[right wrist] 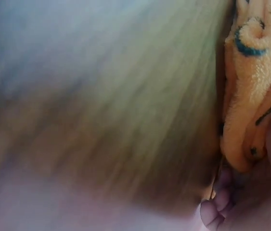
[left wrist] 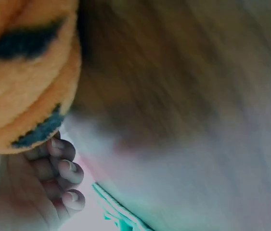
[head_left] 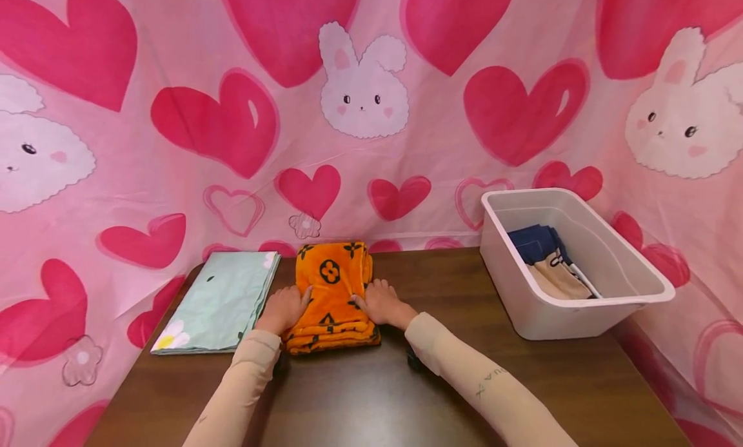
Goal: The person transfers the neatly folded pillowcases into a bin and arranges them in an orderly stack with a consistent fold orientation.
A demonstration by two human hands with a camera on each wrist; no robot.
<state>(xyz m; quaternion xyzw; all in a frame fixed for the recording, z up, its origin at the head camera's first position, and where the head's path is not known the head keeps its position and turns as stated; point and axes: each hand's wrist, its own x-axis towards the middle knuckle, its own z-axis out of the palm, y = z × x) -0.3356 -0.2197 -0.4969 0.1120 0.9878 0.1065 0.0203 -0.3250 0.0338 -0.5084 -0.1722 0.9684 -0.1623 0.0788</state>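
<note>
An orange plush towel (head_left: 332, 295) with black flower motifs lies folded in layers on the table. My left hand (head_left: 286, 309) holds its left side, thumb over the top. On the opposite side, my right hand (head_left: 384, 302) grips the edge with its thumb on the upper face. Curled fingers (left wrist: 70, 171) show beside the towel's rounded layers in the left wrist view. From the right wrist, the towel's stacked folds (right wrist: 253, 96) appear right against the hand, whose fingers bend in at the lower edge.
Left of the towel lies a folded mint-green cloth (head_left: 217, 302) with daisies, close to my left hand. A white plastic bin (head_left: 571, 318) stands at the right, holding folded navy and beige clothing (head_left: 554, 276). Behind the brown table (head_left: 348, 395) hangs a pink heart-and-bunny curtain (head_left: 441, 144).
</note>
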